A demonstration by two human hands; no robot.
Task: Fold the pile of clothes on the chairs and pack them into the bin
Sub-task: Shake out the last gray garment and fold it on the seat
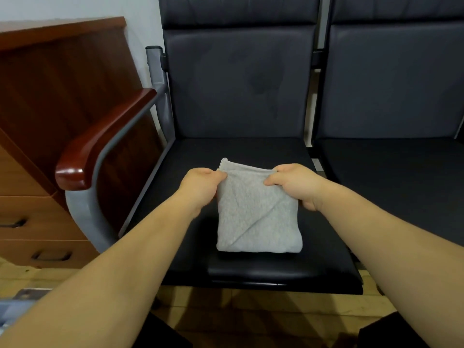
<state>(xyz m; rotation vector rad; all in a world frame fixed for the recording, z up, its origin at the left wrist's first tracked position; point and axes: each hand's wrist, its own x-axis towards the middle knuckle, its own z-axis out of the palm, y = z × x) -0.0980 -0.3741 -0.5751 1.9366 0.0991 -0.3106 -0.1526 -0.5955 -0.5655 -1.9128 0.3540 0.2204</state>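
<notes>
A light grey cloth, folded into a small square with a diagonal flap across it, lies on the black seat of the left chair. My left hand pinches its far left corner. On the right side, my right hand grips the far edge, thumb on top of the fabric and the other fingers curled under it. The far edge of the cloth is lifted slightly off the seat. No bin and no other clothes show in the head view.
A second black chair stands to the right. The left chair has a wooden armrest on a grey metal frame. A brown wooden drawer cabinet stands at left. Something grey and metallic shows at the bottom left corner.
</notes>
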